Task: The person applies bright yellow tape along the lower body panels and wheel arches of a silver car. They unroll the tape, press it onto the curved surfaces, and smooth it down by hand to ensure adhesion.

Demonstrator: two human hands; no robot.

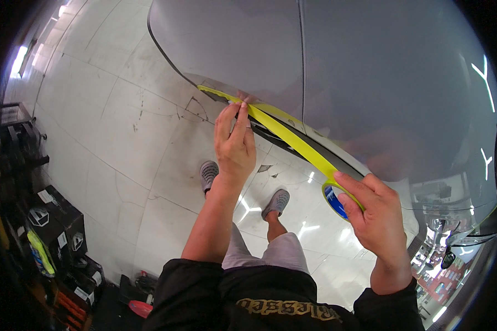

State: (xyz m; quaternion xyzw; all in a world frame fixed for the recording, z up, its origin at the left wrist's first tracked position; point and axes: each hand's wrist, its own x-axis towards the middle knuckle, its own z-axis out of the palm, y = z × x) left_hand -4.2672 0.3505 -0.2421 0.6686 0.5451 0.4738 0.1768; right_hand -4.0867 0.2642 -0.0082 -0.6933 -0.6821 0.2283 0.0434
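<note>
A strip of bright yellow masking tape [292, 138] runs along the lower edge of a glossy grey car body [381, 83]. Near its far left part, the fingertips of my left hand [234, 144] are closed on the tape against the panel edge. Left of them, more yellow tape lies along the edge. My right hand [374, 215] grips the tape roll [334, 202], yellow with a blue core, between thumb and fingers. Between my hands the strip stretches taut, partly apart from the panel, with a dark gap showing beneath the edge.
A vertical seam [302, 60] divides the car panels. My feet in grey shoes [276, 202] stand on the pale, cracked tile floor [121, 138]. At the lower left are black boxes [58, 218], a yellow-green package [40, 252] and a red object [141, 308].
</note>
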